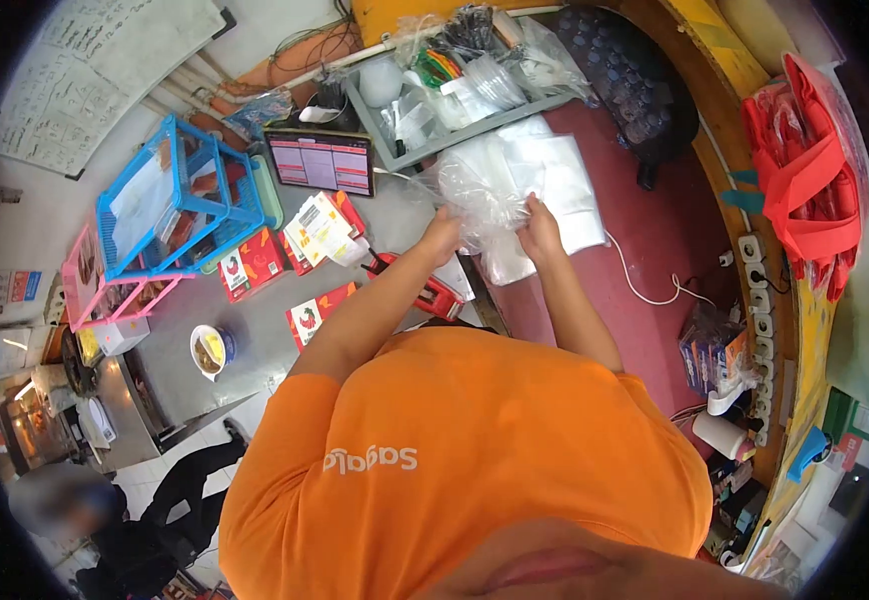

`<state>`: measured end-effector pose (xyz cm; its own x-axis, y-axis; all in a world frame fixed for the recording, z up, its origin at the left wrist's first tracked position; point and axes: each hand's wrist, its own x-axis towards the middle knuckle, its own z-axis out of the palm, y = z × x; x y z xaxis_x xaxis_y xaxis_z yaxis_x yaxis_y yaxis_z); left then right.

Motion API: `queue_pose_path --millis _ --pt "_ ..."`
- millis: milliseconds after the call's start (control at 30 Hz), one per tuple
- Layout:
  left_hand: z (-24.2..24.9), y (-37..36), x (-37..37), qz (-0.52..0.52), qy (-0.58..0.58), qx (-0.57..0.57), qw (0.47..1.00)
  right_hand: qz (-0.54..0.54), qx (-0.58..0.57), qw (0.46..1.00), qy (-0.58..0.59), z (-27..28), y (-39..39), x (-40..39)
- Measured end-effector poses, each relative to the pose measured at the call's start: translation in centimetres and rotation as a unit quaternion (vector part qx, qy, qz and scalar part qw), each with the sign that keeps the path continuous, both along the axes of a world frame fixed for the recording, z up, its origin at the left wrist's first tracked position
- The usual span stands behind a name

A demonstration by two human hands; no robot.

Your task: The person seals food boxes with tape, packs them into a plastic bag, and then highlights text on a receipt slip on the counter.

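My left hand (443, 236) is closed on the left edge of a crumpled clear plastic bag (483, 205). At the bag's other side, my right hand (542, 232) pinches it with the fingers together. Under and behind the bag lies a stack of flat clear plastic bags (573, 185). A red tape dispenser (437, 298) stands just below my left forearm, partly covered by it. Red and white boxes (251, 264) and white paper slips (325, 232) lie to the left of my left hand.
A grey tray (405, 155) of packaged cutlery and bags stands at the back, beside a tablet (321, 162). Blue baskets (180, 200) and a bowl of food (213, 350) are at left. Red bags (805, 180) hang at right above power strips (758, 310). A person (135, 540) is at lower left.
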<state>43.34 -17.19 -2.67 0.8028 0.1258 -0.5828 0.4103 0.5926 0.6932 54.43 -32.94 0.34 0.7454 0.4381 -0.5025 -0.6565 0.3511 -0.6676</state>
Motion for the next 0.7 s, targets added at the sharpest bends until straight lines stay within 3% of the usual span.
queue_pose_path --millis 33,67,133,200,233,300,367,400,433,467,500,600,633,700 --pt "-2.3 -0.1 0.8 0.064 -0.037 -0.031 0.997 -0.049 0.030 0.995 0.077 0.7 -0.5 0.6" --pt "-3.4 -0.2 1.6 0.128 -0.074 -0.063 0.987 -0.053 0.030 0.995 0.075 1.1 -1.7 1.7" --pt "-1.9 -0.5 2.8 0.169 -0.046 -0.095 0.980 0.035 0.328 0.943 0.041 1.9 -4.7 3.6" --pt "-2.5 -0.5 3.1 0.208 -0.010 -0.128 0.970 -0.049 0.217 0.975 -0.006 13.6 -5.8 1.6" --pt "-4.3 -0.2 3.4 0.217 -0.046 -0.156 0.962 -0.044 0.222 0.973 -0.039 17.5 -6.8 0.5" --pt "-7.1 -0.2 4.5 0.225 -0.083 -0.188 0.952 -0.037 0.202 0.975 -0.086 20.6 -10.2 0.0" --pt "-8.7 -0.5 6.1 0.219 -0.039 -0.319 0.921 -0.035 0.175 0.979 -0.103 21.2 -13.2 0.1" --pt "-8.4 -0.8 6.9 0.215 -0.040 -0.323 0.921 -0.093 0.120 0.984 -0.095 21.4 -14.2 -0.2" --pt "-7.5 -1.3 7.9 0.070 -0.081 -0.359 0.927 -0.152 0.065 0.982 -0.088 21.6 -15.0 -0.7" --pt "-6.6 -1.7 9.0 -0.078 -0.124 -0.386 0.911 -0.131 0.115 0.981 -0.090 21.9 -15.5 -1.4" --pt "-6.0 -1.7 9.1 -0.083 -0.129 -0.391 0.907 -0.139 0.081 0.982 -0.100 22.0 -15.7 -2.3" --pt "-4.3 -1.5 9.2 -0.154 -0.088 -0.051 0.983 -0.119 0.038 0.984 -0.126 19.8 -18.3 -3.3" --pt "-3.8 -1.4 9.2 -0.170 -0.069 0.064 0.981 -0.199 -0.040 0.977 -0.071 19.7 -18.0 -3.6" --pt "-2.7 -1.1 9.2 -0.194 -0.022 0.293 0.936 -0.204 -0.106 0.967 -0.113 19.0 -18.6 -3.9"
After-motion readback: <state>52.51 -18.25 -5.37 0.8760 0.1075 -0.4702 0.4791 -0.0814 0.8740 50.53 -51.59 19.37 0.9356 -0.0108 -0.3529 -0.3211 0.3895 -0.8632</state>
